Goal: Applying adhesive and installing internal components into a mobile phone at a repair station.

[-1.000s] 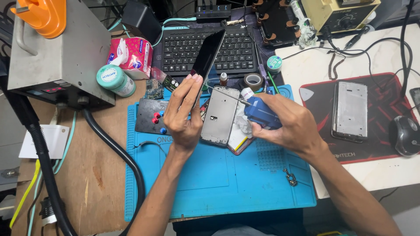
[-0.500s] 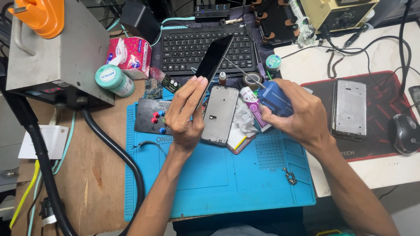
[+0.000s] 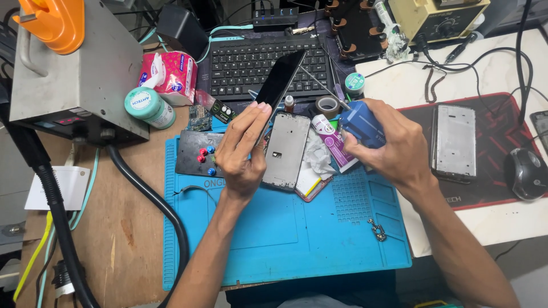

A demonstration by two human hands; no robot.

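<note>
A black phone screen (image 3: 279, 80) is pinched tilted above the keyboard (image 3: 257, 63) by the left hand (image 3: 242, 151), a blue bottle (image 3: 361, 122), probably needle-tipped, is gripped by the right hand (image 3: 394, 148), phone frame (image 3: 285, 149) between on the blue mat (image 3: 274, 228).

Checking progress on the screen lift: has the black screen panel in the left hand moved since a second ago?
Yes. The black screen panel has swung up and rightward, its top edge now farther across the keyboard; the left hand grips its lower end.
</note>
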